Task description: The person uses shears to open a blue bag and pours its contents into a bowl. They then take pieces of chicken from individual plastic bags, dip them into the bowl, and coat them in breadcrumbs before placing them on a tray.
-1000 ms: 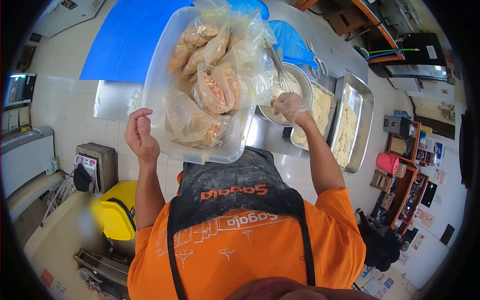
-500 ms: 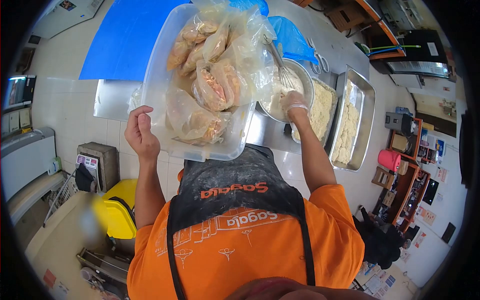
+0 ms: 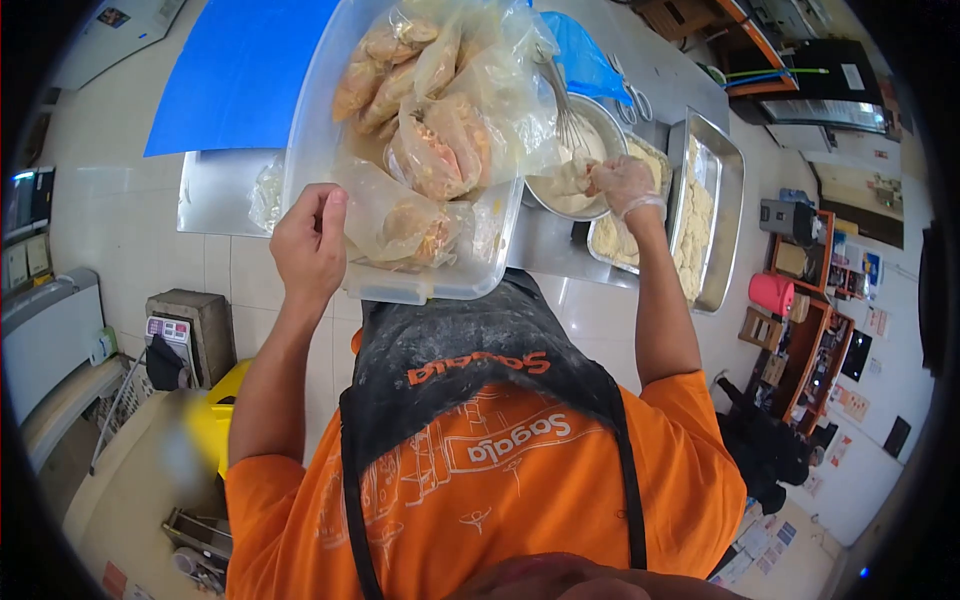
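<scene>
A clear plastic tub (image 3: pixel 330 110) sits on the steel counter, piled with plastic bags of raw chicken (image 3: pixel 430 150). My left hand (image 3: pixel 308 245) is bare and pinches the nearest bag at the tub's front left corner. My right hand (image 3: pixel 622 182), in a thin clear glove, holds a battered piece of chicken (image 3: pixel 572 180) over the round metal bowl of white batter (image 3: pixel 570 200). A wire whisk (image 3: pixel 565 110) leans in that bowl.
Right of the bowl stand a flour tray (image 3: pixel 612 240) and a long steel tray (image 3: pixel 725 190) holding coated pieces. A blue board (image 3: pixel 240 70) lies at the counter's far left. Scissors (image 3: pixel 628 92) and a blue bag (image 3: pixel 588 55) lie behind the bowl. A yellow bin (image 3: pixel 215 420) stands below left.
My left hand moved from the tub's outer edge onto the nearest bag. My right hand shifted right within the bowl and now holds a battered piece.
</scene>
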Available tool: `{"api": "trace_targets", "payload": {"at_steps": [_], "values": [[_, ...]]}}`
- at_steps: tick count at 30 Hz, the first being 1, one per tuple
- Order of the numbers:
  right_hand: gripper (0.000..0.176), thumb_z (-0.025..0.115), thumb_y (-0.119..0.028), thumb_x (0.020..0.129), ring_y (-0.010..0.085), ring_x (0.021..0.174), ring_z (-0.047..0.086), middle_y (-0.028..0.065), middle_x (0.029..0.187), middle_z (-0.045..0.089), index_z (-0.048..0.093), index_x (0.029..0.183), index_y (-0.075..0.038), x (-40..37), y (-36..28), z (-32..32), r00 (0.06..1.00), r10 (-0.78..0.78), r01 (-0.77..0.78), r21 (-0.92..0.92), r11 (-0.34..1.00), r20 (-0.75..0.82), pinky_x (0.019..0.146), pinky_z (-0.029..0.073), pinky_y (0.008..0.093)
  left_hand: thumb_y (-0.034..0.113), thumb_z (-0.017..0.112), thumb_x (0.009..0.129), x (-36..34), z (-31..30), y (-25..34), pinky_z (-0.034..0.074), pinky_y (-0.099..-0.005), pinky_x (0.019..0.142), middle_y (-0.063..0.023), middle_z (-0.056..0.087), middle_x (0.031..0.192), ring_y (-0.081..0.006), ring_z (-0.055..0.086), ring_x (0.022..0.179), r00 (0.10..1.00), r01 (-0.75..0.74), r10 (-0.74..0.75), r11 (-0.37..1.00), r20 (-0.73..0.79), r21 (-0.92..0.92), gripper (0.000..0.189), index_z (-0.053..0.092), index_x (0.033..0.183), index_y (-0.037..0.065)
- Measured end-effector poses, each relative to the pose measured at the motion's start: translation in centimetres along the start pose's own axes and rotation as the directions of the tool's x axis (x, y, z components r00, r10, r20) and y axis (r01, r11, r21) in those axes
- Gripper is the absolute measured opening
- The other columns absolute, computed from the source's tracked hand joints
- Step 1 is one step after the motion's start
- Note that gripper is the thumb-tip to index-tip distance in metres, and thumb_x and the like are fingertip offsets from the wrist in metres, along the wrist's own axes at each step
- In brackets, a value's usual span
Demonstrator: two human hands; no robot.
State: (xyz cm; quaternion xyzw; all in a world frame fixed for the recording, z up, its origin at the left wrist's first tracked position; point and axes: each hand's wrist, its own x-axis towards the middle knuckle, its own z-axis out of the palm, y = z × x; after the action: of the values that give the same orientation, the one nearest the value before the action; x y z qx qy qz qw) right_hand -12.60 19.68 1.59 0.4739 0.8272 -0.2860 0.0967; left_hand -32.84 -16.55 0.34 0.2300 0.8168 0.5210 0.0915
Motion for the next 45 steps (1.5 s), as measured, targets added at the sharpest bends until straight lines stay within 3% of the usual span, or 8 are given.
{"api": "trace_targets", "payload": {"at_steps": [5,18,29,33,36,39,43,45], "values": [[0.024,0.065,-0.019,0.083,0.0115,0.062,0.059,0.0067,0.066,0.068,0.071,0.078,0.004,-0.7,0.0,-1.9,0.990,-0.054,0.066,0.085,0.994,-0.133,0.060,0.045,0.0261,0.027,0.059,0.097,0.7,0.1,0.3,0.042,-0.0260,0.056,-0.0030,0.058,0.066,-0.0091,0.050,0.058,0.996,0.023,-0.027,0.999,0.086,0.047,0.024,0.066,0.094,0.004],[0.031,0.065,-0.032,0.079,0.0274,0.077,0.064,0.0157,0.080,0.071,0.075,0.073,-0.003,1.8,9.3,-1.3,0.977,0.105,-0.055,0.254,0.966,-0.188,0.076,0.049,0.0354,0.013,0.049,0.100,0.1,-0.3,-0.1,0.031,-0.0206,0.057,0.0037,0.053,0.076,-0.0037,0.038,0.064,0.996,-0.055,0.046,0.992,-0.078,-0.113,0.019,0.063,0.097,0.000],[0.034,0.059,-0.034,0.092,0.0189,0.060,0.059,0.0067,0.068,0.064,0.062,0.080,-0.002,0.6,13.7,-10.9,0.963,-0.257,0.260,0.034,0.965,-0.078,0.057,0.047,0.0333,0.015,0.048,0.101,0.2,0.6,0.0,0.022,-0.0200,0.054,0.0088,0.040,0.072,-0.0009,0.030,0.063,0.987,-0.017,0.018,1.000,-0.157,0.008,0.021,0.064,0.101,0.001],[0.033,0.054,-0.038,0.094,0.0322,0.068,0.066,0.0148,0.074,0.066,0.061,0.090,-0.006,0.0,13.8,-11.7,0.896,-0.438,0.380,-0.641,0.667,0.075,0.061,0.051,0.0431,0.015,0.048,0.102,0.1,0.8,-0.3,0.023,-0.0194,0.055,0.0087,0.042,0.072,-0.0012,0.031,0.062,0.972,-0.048,0.067,0.995,-0.225,0.091,0.022,0.064,0.101,0.001],[0.032,0.056,-0.037,0.093,0.0329,0.073,0.066,0.0163,0.077,0.066,0.060,0.091,-0.006,0.2,18.1,-6.6,0.885,-0.376,0.458,-0.644,0.612,0.272,0.066,0.053,0.0436,0.017,0.048,0.102,-0.3,1.0,-0.5,0.023,-0.0199,0.054,0.0084,0.043,0.072,-0.0013,0.031,0.062,0.958,-0.061,0.096,0.989,-0.270,0.136,0.023,0.065,0.100,0.001],[0.033,0.059,-0.035,0.091,0.0336,0.083,0.067,0.0197,0.085,0.067,0.061,0.097,-0.003,0.1,20.4,-5.4,0.922,-0.306,0.380,-0.395,0.836,0.239,0.074,0.053,0.0429,0.018,0.049,0.102,-0.1,0.8,-1.1,0.023,-0.0205,0.053,0.0084,0.042,0.071,-0.0013,0.030,0.062,0.941,-0.070,0.119,0.984,-0.316,0.161,0.024,0.065,0.100,0.001],[0.045,0.065,-0.035,0.086,0.0347,0.094,0.064,0.0211,0.097,0.065,0.060,0.113,0.001,0.6,23.3,-2.8,0.998,0.053,-0.056,0.150,0.987,0.023,0.084,0.050,0.0425,0.019,0.049,0.102,-0.1,0.9,-1.2,0.022,-0.0210,0.053,0.0080,0.044,0.072,-0.0015,0.030,0.061,0.937,-0.045,0.110,0.980,-0.331,0.196,0.024,0.065,0.099,0.001],[0.056,0.068,-0.036,0.082,0.0368,0.106,0.059,0.0228,0.112,0.060,0.055,0.120,0.003,1.6,25.3,1.3,0.997,0.069,-0.063,-0.127,0.990,0.046,0.092,0.046,0.0428,0.019,0.049,0.103,0.0,0.9,-1.3,0.023,-0.0211,0.054,0.0071,0.047,0.074,-0.0018,0.031,0.062,0.941,-0.051,0.123,0.973,-0.314,0.227,0.025,0.065,0.099,0.001]]}}
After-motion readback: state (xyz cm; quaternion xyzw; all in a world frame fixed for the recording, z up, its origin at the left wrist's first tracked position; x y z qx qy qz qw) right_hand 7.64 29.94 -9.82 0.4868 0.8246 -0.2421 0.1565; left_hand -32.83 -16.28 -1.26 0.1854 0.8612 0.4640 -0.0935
